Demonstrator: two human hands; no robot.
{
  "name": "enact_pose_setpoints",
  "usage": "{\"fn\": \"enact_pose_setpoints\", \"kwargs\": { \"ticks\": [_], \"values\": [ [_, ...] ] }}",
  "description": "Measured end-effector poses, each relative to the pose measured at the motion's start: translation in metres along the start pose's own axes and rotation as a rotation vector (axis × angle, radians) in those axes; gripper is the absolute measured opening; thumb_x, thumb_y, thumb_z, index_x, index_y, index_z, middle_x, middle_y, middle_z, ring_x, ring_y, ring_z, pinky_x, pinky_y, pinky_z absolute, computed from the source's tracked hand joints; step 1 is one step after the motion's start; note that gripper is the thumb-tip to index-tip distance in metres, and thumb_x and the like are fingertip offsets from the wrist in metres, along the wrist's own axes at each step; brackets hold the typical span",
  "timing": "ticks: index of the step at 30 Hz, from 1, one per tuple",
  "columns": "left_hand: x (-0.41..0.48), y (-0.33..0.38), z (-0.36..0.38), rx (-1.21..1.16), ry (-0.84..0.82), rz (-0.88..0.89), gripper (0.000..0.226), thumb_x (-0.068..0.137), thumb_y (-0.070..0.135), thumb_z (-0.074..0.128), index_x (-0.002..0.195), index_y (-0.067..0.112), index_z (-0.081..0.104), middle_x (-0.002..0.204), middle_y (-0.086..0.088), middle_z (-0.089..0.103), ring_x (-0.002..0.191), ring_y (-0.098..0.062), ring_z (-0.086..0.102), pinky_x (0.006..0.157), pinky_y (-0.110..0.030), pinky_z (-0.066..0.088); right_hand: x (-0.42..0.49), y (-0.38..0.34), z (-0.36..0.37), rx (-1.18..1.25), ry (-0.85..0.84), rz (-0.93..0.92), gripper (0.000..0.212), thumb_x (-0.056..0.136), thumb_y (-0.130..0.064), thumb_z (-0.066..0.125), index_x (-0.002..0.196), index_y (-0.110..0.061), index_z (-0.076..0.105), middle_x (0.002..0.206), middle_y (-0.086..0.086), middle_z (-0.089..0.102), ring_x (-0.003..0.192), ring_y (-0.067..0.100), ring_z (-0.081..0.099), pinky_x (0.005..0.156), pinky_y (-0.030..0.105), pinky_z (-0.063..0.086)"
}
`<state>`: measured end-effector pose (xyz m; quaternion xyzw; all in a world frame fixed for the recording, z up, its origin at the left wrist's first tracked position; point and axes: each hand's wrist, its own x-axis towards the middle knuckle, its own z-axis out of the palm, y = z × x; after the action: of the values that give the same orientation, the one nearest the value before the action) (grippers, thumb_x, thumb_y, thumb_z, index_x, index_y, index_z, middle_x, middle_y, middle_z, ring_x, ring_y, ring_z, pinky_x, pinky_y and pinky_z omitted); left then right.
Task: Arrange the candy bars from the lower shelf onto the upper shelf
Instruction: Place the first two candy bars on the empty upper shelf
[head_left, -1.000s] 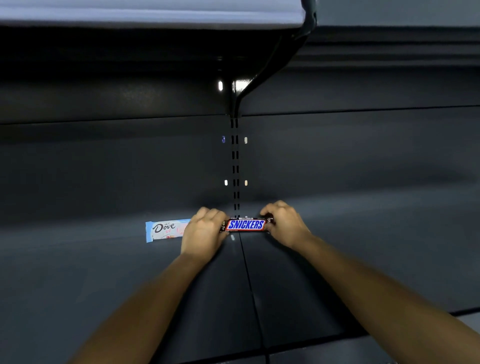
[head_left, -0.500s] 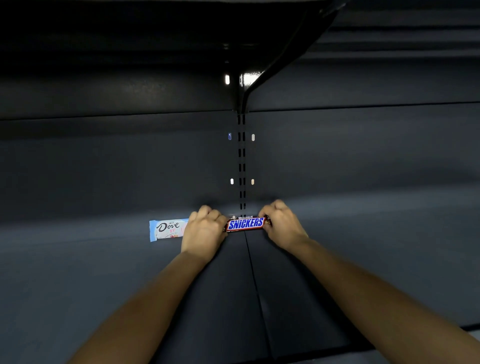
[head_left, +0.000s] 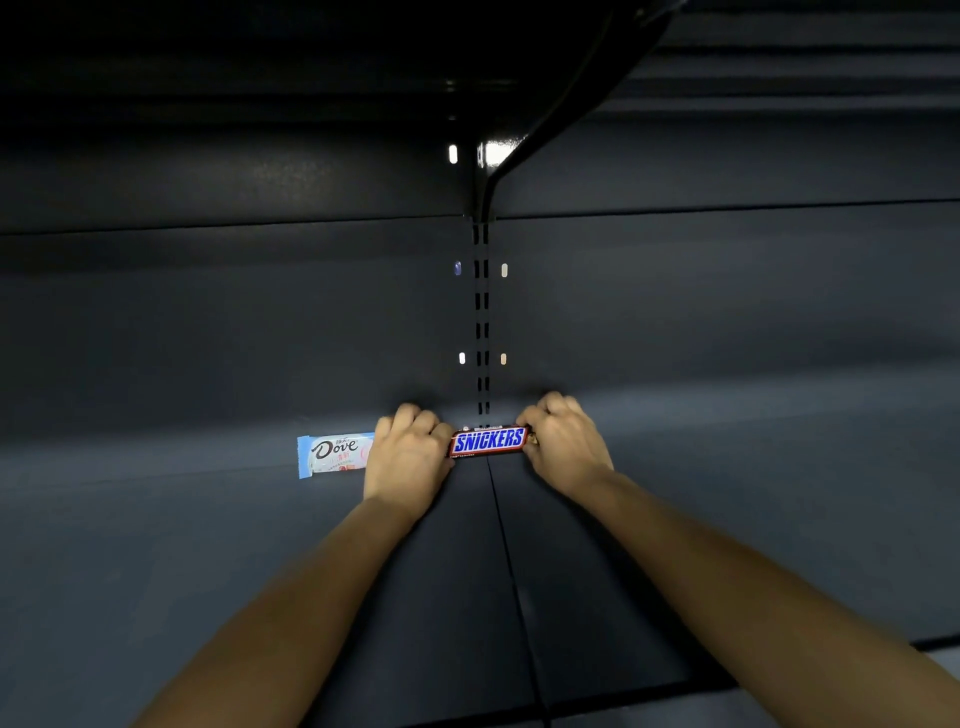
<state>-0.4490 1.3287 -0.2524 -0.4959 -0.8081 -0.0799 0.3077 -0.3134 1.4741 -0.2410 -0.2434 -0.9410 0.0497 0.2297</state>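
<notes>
A dark shelf (head_left: 208, 545) carries two candy bars at its back — a Dove bar (head_left: 335, 454) and a Snickers bar (head_left: 488, 441).

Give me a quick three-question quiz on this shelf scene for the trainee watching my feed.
1. True or false: the Dove bar lies to the right of the Snickers bar.
2. Which hands touch the Snickers bar? A) left hand only B) right hand only C) both
3. Fill in: both bars are at the back of the ____ shelf.

Key: 1. False, it lies to the left, partly behind the left hand. 2. C, one hand at each end. 3. lower.
</notes>
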Motion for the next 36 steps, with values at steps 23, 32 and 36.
{"fn": "enact_pose_setpoints", "kwargs": {
  "ticks": [23,32,36],
  "values": [
    [0.002,0.154,-0.073,-0.083,-0.217,-0.13,0.046,0.091,0.042,0.048,0.13,0.019,0.046,0.129,-0.001,0.051,0.122,-0.023,0.039,0.097,-0.037,0.035,-0.077,0.077,-0.083,-0.064,-0.142,0.024,0.043,0.092,-0.037,0.05,0.131,-0.019,0.049,0.133,0.003,0.048,0.125,0.024,0.038,0.103,0.039,0.034],
    [-0.02,0.246,-0.12,-0.149,-0.205,-0.235,0.044,0.09,0.037,0.05,0.13,0.02,0.047,0.127,-0.003,0.053,0.121,-0.025,0.041,0.095,-0.036,0.036,-0.144,0.113,-0.134,0.01,-0.103,-0.007,0.034,0.091,-0.032,0.052,0.123,-0.02,0.055,0.13,0.006,0.049,0.123,0.026,0.042,0.102,0.041,0.035],
    [-0.036,0.277,-0.146,-0.197,-0.142,-0.22,0.043,0.089,0.032,0.052,0.13,0.02,0.048,0.126,-0.005,0.054,0.119,-0.027,0.043,0.093,-0.036,0.037,-0.184,0.118,-0.153,0.04,-0.033,-0.007,0.03,0.091,-0.027,0.052,0.12,-0.021,0.057,0.127,0.005,0.051,0.12,0.025,0.044,0.099,0.039,0.037]
  ]
}}
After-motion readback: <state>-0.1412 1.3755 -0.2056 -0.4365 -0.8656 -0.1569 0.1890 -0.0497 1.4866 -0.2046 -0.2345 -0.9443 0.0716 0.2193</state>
